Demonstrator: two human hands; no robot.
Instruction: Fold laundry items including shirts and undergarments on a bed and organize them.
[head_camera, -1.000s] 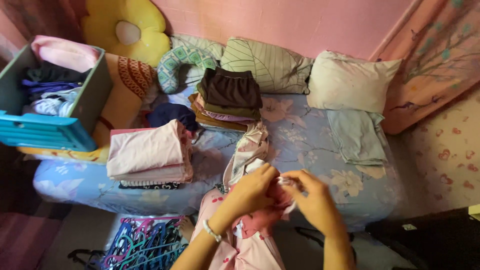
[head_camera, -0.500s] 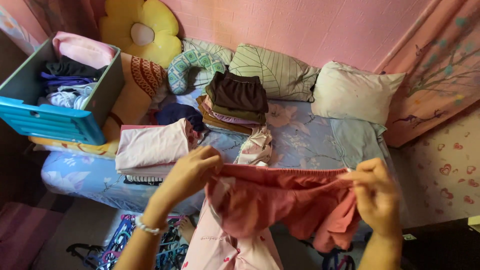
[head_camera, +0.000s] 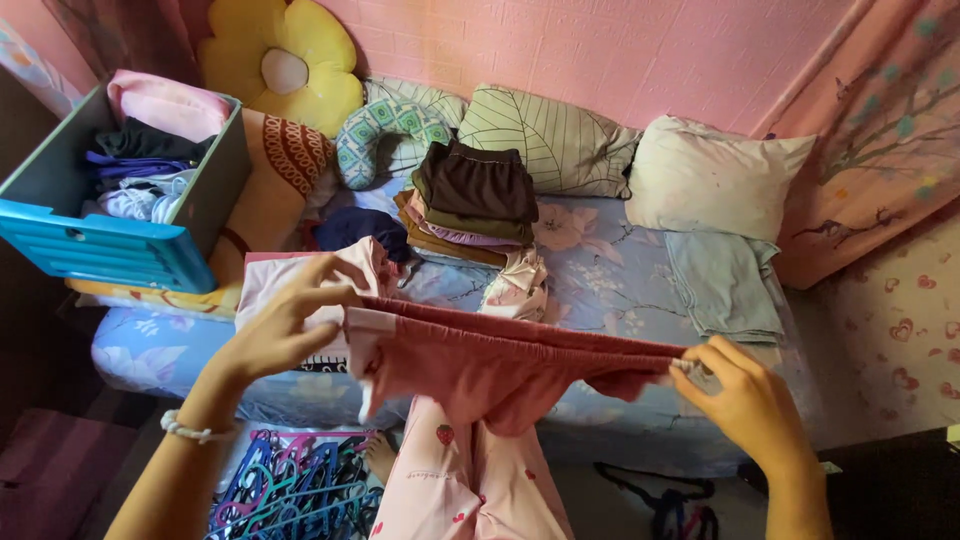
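The left hand (head_camera: 285, 320) pinches one end of the waistband of a dusty-pink garment (head_camera: 490, 365), and the right hand (head_camera: 745, 400) pinches the other end, thumb against fingers. Half a second ago the hands were closer and the cloth hung in loose folds; now they have moved further apart, so the elastic band runs as a nearly straight line between them, lower on the right. One second ago the garment was only a bundle between both hands. I judge that the piece is now opened and stretched flat, ready for folding. It hangs in the air in front of the bed (head_camera: 610, 270), above the person's pink printed trousers (head_camera: 470, 490). Behind the left hand lies a stack of folded pale-pink clothes (head_camera: 300, 275); further back stands a pile of folded brown clothes (head_camera: 470, 195). At the far left is a blue basket (head_camera: 100, 255) with clothes, and coloured hangers (head_camera: 290, 485) lie on the floor.
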